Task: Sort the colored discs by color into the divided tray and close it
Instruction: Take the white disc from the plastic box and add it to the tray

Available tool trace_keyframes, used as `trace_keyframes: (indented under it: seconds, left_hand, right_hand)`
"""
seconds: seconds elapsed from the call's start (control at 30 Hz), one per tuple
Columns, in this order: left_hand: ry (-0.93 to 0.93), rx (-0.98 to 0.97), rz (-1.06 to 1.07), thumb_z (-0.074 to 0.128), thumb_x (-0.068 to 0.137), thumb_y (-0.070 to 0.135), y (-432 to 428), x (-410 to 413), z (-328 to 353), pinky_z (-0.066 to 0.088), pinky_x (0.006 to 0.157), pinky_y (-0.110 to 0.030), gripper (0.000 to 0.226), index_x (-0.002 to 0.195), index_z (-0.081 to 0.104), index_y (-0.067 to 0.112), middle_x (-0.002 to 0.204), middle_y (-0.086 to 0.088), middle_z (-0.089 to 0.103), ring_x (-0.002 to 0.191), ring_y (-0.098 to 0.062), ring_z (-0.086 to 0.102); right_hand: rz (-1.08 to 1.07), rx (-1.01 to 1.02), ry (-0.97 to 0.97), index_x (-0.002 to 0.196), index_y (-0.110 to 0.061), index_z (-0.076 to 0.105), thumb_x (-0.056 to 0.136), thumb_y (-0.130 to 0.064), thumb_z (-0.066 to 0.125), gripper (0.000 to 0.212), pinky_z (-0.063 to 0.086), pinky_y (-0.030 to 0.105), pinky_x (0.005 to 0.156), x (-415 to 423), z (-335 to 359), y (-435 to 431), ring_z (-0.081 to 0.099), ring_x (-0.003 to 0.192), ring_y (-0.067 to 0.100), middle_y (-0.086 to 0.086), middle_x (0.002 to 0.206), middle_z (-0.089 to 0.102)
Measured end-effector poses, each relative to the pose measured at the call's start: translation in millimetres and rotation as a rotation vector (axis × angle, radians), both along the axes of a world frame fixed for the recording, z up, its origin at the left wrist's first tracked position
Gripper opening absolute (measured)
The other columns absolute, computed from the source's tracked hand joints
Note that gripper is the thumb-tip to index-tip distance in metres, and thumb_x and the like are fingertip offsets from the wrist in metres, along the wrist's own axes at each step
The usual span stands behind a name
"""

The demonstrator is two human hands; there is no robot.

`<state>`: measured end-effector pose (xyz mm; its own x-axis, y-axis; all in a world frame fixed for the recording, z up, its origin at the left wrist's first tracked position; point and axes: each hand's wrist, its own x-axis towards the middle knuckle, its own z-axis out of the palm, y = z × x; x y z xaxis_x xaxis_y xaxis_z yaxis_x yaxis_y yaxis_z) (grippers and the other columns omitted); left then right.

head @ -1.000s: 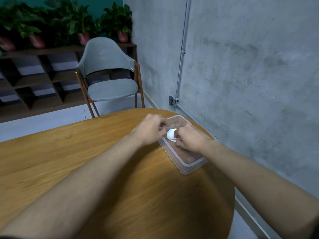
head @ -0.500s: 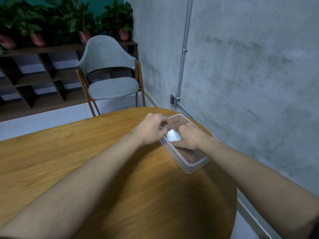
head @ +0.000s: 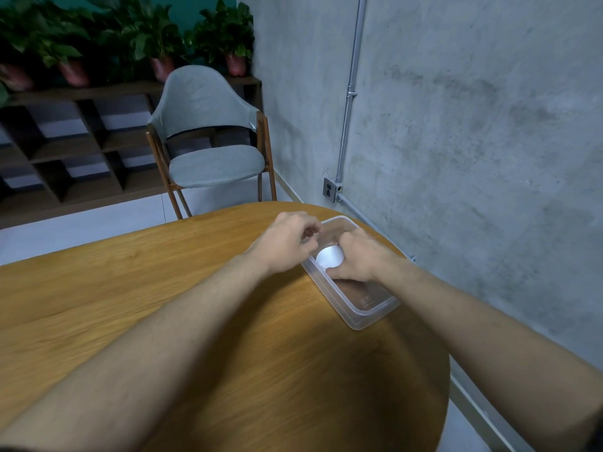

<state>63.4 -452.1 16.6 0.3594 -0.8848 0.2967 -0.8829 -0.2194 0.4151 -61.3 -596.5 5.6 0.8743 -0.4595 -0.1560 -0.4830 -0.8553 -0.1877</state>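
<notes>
Two bare hands meet over a clear rectangular plastic tray (head: 365,322) in my head view, and I see both forearms reaching in from the bottom of the picture. The tray sits on the oval wooden desk (head: 163,288), near its far right edge and close to the grey concrete wall (head: 473,158). The right hand (head: 360,256) is down inside the tray, about midway along it. Its fingers (head: 347,238) and thumb are curled round the rim of a white round disc (head: 329,257), grasping it low within the tray walls. The left hand (head: 287,244) is just beside the tray's left long rim, knuckles up and fingers bent inward toward the disc. Whether those fingers pinch the rim, touch the disc or hold nothing, I cannot tell from here. The near end of the tray shows the desk's wood through its floor, with a small moulded mark. Beyond the desk stands a grey upholstered chair with wooden legs (head: 208,164), and behind it a dark wooden shelf (head: 81,93) carries potted green plants (head: 225,34). On the wall, a metal conduit pipe (head: 350,93) runs down to a small socket box (head: 330,189).
</notes>
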Motion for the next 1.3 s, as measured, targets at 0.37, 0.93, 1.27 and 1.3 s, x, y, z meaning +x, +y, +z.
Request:
trace_keyframes:
  seconds: [0.37, 0.93, 1.27, 1.3]
  left_hand:
    - [0.223, -0.082, 0.155, 0.067, 0.096, 0.023, 34, -24, 47, 0.047, 0.073, -0.004, 0.016, 0.098, 0.082, 0.018, 0.094, 0.01, 0.077, 0.085, 0.002, 0.067]
    - [0.788, -0.234, 0.397, 0.074, 0.094, 0.006, 302, -25, 81, 0.063, 0.07, -0.025, 0.009, 0.086, 0.077, 0.005, 0.078, -0.011, 0.073, 0.061, -0.017, 0.065]
    - [0.786, -0.411, 0.733, 0.078, 0.092, 0.01, 539, -11, 67, 0.063, 0.063, -0.021, 0.013, 0.1, 0.076, -0.001, 0.073, -0.003, 0.071, 0.057, -0.012, 0.065]
    - [0.795, -0.429, 0.759, 0.077, 0.093, 0.01, 561, -9, 66, 0.062, 0.061, -0.02, 0.013, 0.101, 0.076, -0.001, 0.079, -0.005, 0.072, 0.058, -0.012, 0.067]
  right_hand:
    - [0.073, -0.035, -0.25, 0.112, -0.019, 0.069, 0.055, -0.058, 0.066, 0.069, 0.057, 0.042, 0.082, -46, 68, 20, 0.062, 0.096, 0.024, 0.002, 0.105, 0.065]
    - [0.544, -0.002, -0.407, 0.128, -0.022, 0.064, 0.063, -0.06, 0.066, 0.075, 0.053, 0.036, 0.09, -1, 110, 271, 0.056, 0.106, 0.017, -0.006, 0.112, 0.056]
    - [0.861, 0.111, -0.442, 0.134, -0.02, 0.062, 0.072, -0.049, 0.081, 0.071, 0.043, 0.025, 0.092, 79, 91, 479, 0.054, 0.114, 0.017, -0.002, 0.121, 0.06]
    - [0.886, 0.117, -0.442, 0.132, -0.02, 0.064, 0.072, -0.047, 0.082, 0.068, 0.04, 0.023, 0.089, 87, 90, 500, 0.055, 0.112, 0.017, -0.001, 0.12, 0.061]
